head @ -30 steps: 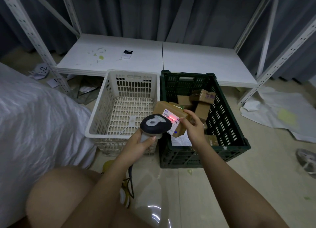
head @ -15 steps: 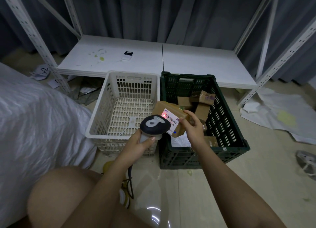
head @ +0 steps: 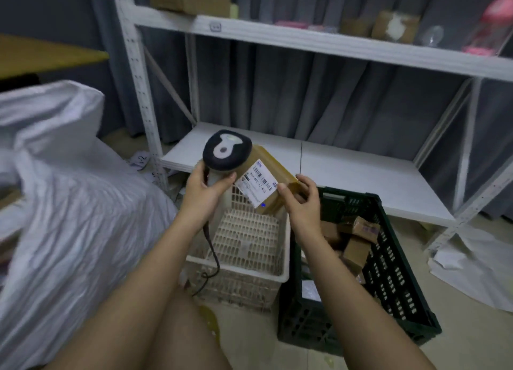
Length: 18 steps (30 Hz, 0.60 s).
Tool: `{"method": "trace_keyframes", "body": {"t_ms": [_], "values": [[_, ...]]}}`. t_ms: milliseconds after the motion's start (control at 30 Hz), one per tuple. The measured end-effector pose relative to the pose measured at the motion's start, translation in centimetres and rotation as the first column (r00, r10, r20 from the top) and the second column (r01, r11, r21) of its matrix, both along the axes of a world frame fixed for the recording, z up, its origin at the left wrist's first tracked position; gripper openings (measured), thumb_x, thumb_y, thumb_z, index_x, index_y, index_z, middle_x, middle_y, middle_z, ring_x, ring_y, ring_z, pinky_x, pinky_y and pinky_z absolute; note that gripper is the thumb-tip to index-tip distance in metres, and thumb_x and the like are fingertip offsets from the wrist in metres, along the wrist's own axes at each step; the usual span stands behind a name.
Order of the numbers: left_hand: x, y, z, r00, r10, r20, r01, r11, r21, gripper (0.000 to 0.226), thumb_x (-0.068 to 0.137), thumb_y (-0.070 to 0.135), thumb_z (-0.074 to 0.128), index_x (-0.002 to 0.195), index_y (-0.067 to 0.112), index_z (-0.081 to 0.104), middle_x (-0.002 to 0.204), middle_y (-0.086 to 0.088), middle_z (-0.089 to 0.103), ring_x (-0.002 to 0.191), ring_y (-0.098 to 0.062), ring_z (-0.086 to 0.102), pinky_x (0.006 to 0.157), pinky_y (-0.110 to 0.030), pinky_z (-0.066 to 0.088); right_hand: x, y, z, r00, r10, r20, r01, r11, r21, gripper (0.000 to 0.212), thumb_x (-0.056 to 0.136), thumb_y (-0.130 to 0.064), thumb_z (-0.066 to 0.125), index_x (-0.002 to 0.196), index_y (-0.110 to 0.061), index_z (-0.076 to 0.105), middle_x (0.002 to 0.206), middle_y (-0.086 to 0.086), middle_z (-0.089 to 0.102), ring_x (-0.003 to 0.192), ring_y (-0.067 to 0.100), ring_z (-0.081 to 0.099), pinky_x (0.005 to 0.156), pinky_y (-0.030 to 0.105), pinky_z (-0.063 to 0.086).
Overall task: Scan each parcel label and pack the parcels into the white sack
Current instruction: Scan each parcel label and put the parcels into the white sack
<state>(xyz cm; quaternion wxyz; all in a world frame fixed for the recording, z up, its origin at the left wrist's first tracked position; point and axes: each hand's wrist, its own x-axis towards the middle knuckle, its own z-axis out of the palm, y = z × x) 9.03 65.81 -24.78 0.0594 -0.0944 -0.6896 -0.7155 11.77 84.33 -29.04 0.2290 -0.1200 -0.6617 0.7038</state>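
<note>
My right hand [head: 301, 203] grips a brown cardboard parcel [head: 270, 175] with a white barcode label [head: 256, 182] facing me, held above the white basket [head: 244, 269]. My left hand [head: 205, 187] holds the handle of a black and grey barcode scanner [head: 226, 150], whose head sits just left of the parcel and overlaps its top corner. The big white sack [head: 69, 203] fills the left side. Several more brown parcels [head: 358, 236] lie in the dark green crate [head: 399, 292] at the right.
A white metal rack [head: 347, 172] stands behind the crates, its low shelf just beyond my hands and an upper shelf [head: 319, 40] with boxes above. The scanner cable [head: 213, 255] hangs down over the white basket. White paper [head: 477, 269] lies on the floor at the right.
The view has tilted up and both hands have risen with the parcel and scanner. The red scan light on the label is gone.
</note>
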Motion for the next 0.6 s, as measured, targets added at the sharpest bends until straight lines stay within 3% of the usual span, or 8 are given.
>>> {"method": "trace_keyframes", "body": {"t_ms": [133, 267, 367, 433, 600], "values": [[1.8, -5.3, 5.8, 0.976, 0.167, -0.140, -0.163, 0.986, 0.038, 0.034, 0.084, 0.017, 0.070, 0.114, 0.025, 0.055, 0.110, 0.009, 0.064, 0.108, -0.012, 0.059, 0.089, -0.021, 0.048, -2.1, -6.2, 5.9, 0.985, 0.107, -0.135, -0.111, 0.993, -0.025, 0.041, 0.085, -0.029, 0.073, 0.120, -0.030, 0.051, 0.119, -0.011, 0.053, 0.109, 0.014, 0.059, 0.079, 0.025, 0.057], [5.3, -11.5, 9.4, 0.928, 0.330, -0.174, -0.316, 0.943, 0.106, 0.042, 0.087, 0.015, 0.067, 0.125, 0.010, 0.052, 0.113, -0.006, 0.064, 0.102, -0.019, 0.062, 0.078, -0.019, 0.050, -2.8, -13.8, 10.6, 0.934, 0.256, -0.250, -0.273, 0.961, -0.036, 0.046, 0.080, -0.036, 0.077, 0.120, -0.031, 0.054, 0.122, -0.007, 0.056, 0.114, 0.016, 0.059, 0.094, 0.040, 0.054], [8.5, -16.2, 10.8, 0.886, 0.426, -0.181, -0.405, 0.903, 0.141, 0.036, 0.086, 0.017, 0.068, 0.119, 0.017, 0.053, 0.108, -0.005, 0.065, 0.097, -0.018, 0.063, 0.080, -0.026, 0.051, -2.3, -19.9, 13.4, 0.864, 0.385, -0.326, -0.413, 0.911, -0.019, 0.046, 0.071, -0.044, 0.080, 0.110, -0.037, 0.057, 0.120, -0.004, 0.061, 0.115, 0.020, 0.060, 0.092, 0.039, 0.055], [10.4, -19.3, 11.3, 0.861, 0.472, -0.189, -0.446, 0.880, 0.165, 0.031, 0.086, 0.016, 0.068, 0.114, 0.022, 0.053, 0.104, 0.000, 0.066, 0.096, -0.016, 0.064, 0.083, -0.030, 0.052, -1.9, -23.7, 14.8, 0.817, 0.458, -0.349, -0.483, 0.876, 0.018, 0.040, 0.077, -0.035, 0.079, 0.109, -0.034, 0.056, 0.120, -0.002, 0.061, 0.114, 0.021, 0.061, 0.088, 0.037, 0.056], [14.4, -25.8, 11.6, 0.799, 0.580, -0.159, -0.548, 0.811, 0.205, 0.028, 0.089, 0.022, 0.065, 0.113, 0.026, 0.052, 0.095, 0.009, 0.064, 0.082, -0.004, 0.064, 0.060, -0.014, 0.049, -1.6, -31.8, 16.4, 0.762, 0.604, -0.235, -0.579, 0.797, 0.172, 0.041, 0.084, -0.038, 0.073, 0.119, -0.030, 0.052, 0.114, -0.014, 0.055, 0.112, 0.015, 0.057, 0.091, 0.035, 0.054]]}}
